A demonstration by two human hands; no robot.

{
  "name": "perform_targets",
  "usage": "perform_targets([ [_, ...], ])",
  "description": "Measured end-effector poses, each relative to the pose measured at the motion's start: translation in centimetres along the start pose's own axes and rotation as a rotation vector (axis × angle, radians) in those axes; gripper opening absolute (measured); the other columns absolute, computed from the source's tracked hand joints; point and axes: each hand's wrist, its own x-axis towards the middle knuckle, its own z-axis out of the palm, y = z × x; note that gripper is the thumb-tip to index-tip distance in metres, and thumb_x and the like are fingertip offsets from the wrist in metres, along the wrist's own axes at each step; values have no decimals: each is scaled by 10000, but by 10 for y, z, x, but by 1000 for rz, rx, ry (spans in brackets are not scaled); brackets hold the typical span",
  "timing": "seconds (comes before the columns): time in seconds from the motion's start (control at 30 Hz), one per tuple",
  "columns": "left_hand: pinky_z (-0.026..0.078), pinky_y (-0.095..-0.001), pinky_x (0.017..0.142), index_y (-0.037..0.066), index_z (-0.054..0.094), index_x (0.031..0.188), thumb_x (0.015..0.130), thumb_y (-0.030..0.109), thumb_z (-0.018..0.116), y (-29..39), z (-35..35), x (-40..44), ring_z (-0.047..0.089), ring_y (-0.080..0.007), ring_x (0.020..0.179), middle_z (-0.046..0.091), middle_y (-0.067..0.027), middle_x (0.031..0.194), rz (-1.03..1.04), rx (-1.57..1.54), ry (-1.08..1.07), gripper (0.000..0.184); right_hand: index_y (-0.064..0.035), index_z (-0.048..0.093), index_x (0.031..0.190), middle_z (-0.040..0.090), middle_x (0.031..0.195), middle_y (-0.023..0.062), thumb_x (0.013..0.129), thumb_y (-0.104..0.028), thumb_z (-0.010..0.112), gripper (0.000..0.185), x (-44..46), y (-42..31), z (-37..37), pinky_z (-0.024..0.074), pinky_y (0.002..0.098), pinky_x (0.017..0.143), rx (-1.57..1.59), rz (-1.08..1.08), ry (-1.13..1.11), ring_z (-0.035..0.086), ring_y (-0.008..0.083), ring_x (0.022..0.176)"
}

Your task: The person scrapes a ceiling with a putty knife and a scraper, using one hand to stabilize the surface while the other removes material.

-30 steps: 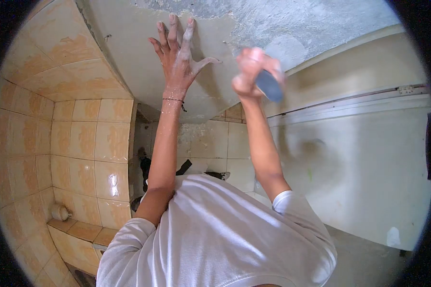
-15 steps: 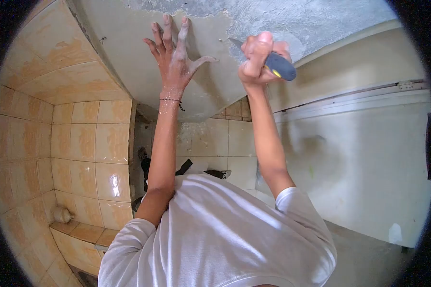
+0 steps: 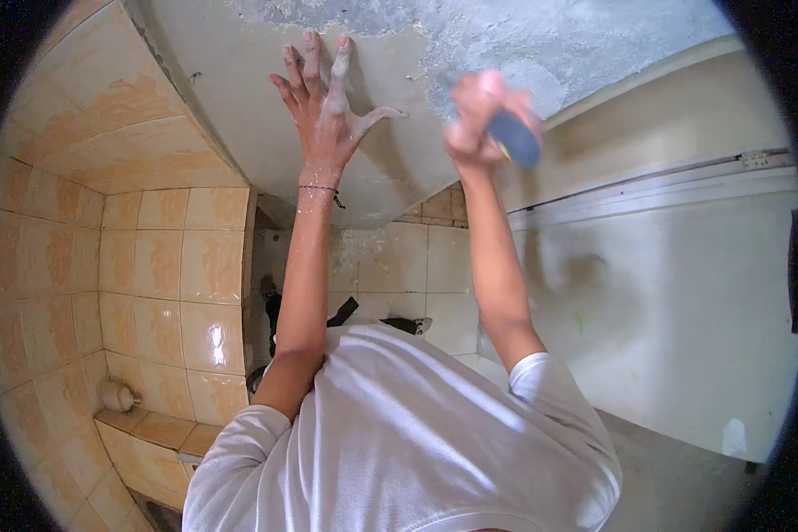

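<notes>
My left hand lies with fingers spread against the smooth grey-painted part of the wall, white dust on its fingers and wrist. To its right, my right hand is closed around a scraper. The dark blue-grey handle with a bit of yellow sticks out below the fist; the blade end is smeared by motion. Close above the fist is a rough, bare plaster patch with a ragged paint edge running between the two hands.
On the left are orange-beige tiled walls and a tiled ledge with a small round whitish fitting. A pale door or panel stands at the right. Dust lies on the floor tiles around my feet.
My right hand with the scraper has shifted slightly down and is now blurred, the handle tilting more steeply downward. My left hand keeps its place on the wall.
</notes>
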Motion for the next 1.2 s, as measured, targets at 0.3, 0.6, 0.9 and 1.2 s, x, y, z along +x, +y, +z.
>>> perform_targets([
  [0.3,12,-683,1236,226,396,1633,624,727,825,2,2,-1,2,-397,1616,153,-121,1755,-30,-68,8,1205,-21,551,726,656,648,92,947,-80,617,238,0,-1,6,446,333,465,-25,-18,105,546,165,475],
  [0.6,6,-693,1229,222,378,1642,644,747,799,-1,3,-1,5,-409,1613,156,-131,1753,-11,-81,16,1204,-108,535,671,558,556,-2,846,-82,714,252,-4,-11,8,496,296,493,36,-48,200,554,195,461],
  [0.9,3,-687,1234,221,371,1645,657,744,804,0,-1,-1,-2,-412,1611,138,-120,1757,-23,-76,-2,1199,-75,576,661,656,566,26,948,-167,642,309,2,-10,7,450,278,489,-12,-55,137,586,172,443],
  [1.2,-7,-687,1237,218,384,1639,644,728,820,2,0,-3,-20,-413,1610,124,-124,1756,-27,-69,-24,1200,-84,428,614,472,517,39,972,-154,658,432,-28,-3,24,429,316,473,253,316,181,395,129,433],
])
